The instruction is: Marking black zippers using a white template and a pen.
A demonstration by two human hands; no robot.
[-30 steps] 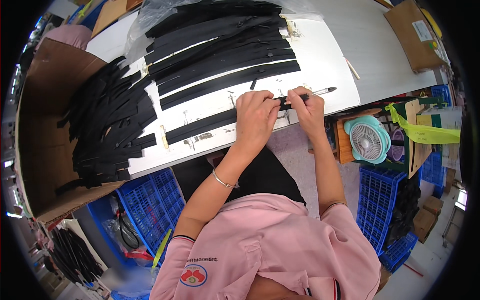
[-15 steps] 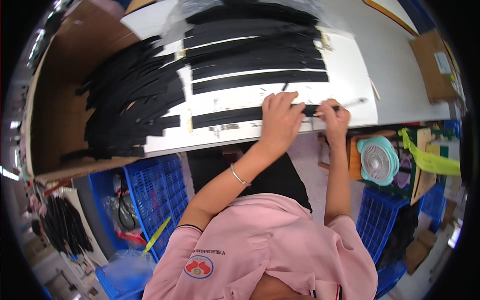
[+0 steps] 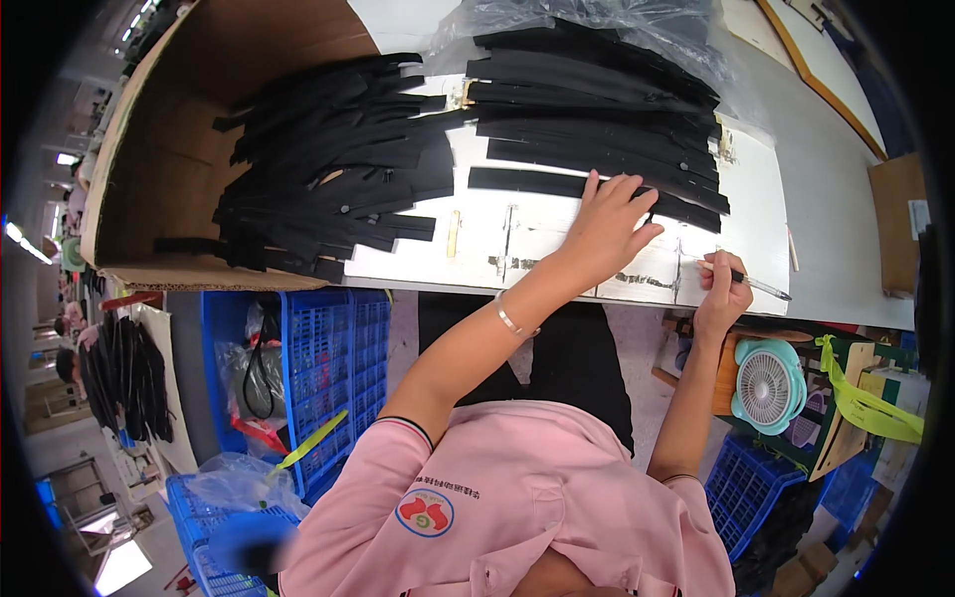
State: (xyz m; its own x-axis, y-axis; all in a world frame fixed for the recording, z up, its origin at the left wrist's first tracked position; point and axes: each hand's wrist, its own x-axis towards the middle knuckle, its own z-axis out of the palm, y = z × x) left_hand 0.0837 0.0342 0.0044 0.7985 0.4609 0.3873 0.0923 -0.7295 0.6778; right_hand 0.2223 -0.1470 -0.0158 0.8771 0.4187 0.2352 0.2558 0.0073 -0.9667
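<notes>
My left hand (image 3: 609,231) lies with fingers spread over a black fabric strip (image 3: 527,181), touching it at the near side of a row of similar black strips (image 3: 597,119). Its fingers cover part of that strip. Near the board's right front edge, my right hand (image 3: 724,297) is closed around a slim pen (image 3: 764,289), whose clear-and-dark barrel points out to the right. Beneath both lies a white board (image 3: 557,221) with dark marks and small strips of tape near its front.
A cardboard box (image 3: 149,149) on its side at the left holds a heap of black strips (image 3: 338,169). Clear plastic film (image 3: 637,25) lies behind the row. Below the table edge are blue crates (image 3: 333,348) and a teal fan (image 3: 768,386). Another carton (image 3: 900,224) stands far right.
The strip beneath my left hand has gone from near the board's front edge back against the row. My right hand with the pen is now apart from the strip. The view has shifted.
</notes>
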